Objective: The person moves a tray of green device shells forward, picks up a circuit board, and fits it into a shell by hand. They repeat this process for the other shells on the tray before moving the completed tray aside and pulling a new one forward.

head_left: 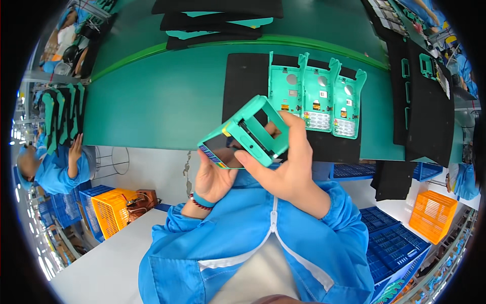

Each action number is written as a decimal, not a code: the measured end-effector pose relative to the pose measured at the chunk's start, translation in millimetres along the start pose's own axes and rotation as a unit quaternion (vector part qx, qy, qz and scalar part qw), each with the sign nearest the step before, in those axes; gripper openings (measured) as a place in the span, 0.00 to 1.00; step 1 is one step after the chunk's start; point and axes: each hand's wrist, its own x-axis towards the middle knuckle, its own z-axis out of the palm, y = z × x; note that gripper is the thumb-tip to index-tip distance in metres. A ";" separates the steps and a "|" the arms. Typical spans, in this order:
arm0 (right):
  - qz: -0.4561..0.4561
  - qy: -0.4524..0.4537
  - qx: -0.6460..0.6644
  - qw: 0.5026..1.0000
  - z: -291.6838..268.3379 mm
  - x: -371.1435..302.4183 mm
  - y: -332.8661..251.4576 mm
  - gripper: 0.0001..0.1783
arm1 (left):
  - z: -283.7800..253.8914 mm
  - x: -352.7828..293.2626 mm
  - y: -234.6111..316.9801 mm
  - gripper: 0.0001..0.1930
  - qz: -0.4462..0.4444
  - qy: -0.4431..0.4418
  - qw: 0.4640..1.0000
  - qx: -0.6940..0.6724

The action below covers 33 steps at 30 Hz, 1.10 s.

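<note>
Between both hands, above the near edge of the green bench, is a green handheld terminal [253, 144] with a dark screen and a small keypad. It is tilted, with a wide opening in its top end. My left hand [215, 180] closes on its lower left side, by the keypad. My right hand [291, 164] grips the end with the opening, thumb on the near side and fingers behind, partly hidden. Just beyond, several green housings [284, 91] lie side by side on a black foam mat [245, 76], with their insides showing.
Black foam sheets with green parts [212, 23] lie across the bench's far side. More black foam [428, 111] is at the right. Blue crates [392, 238] and an orange crate [433, 215] stand lower right. At the left, a co-worker in blue [58, 169] sits near upright green parts [63, 116].
</note>
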 end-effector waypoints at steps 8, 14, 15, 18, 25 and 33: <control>-0.080 -0.033 -0.063 0.994 -27.2 0.9 0.3 0.41 | -6.8 2.7 -3.6 0.26 0.005 -0.004 0.993 0.120; 0.073 -0.054 -0.010 0.996 -48.4 16.0 21.5 0.41 | 30.3 1.0 51.5 0.25 0.200 -0.079 0.874 0.436; 0.023 0.002 -0.010 1.000 -58.1 14.9 28.1 0.39 | 38.9 10.6 56.1 0.22 0.242 -0.118 0.833 0.483; 0.010 0.141 -0.004 0.990 -113.1 22.7 18.2 0.26 | 78.7 19.8 57.3 0.15 0.336 -0.067 0.446 0.827; 0.037 0.332 0.242 0.911 -308.5 70.6 14.5 0.06 | 40.4 52.7 33.2 0.22 0.280 -0.165 0.180 0.929; 0.152 0.384 0.280 0.867 -455.2 156.3 59.2 0.12 | 60.2 42.1 5.6 0.16 0.283 -0.127 0.220 0.925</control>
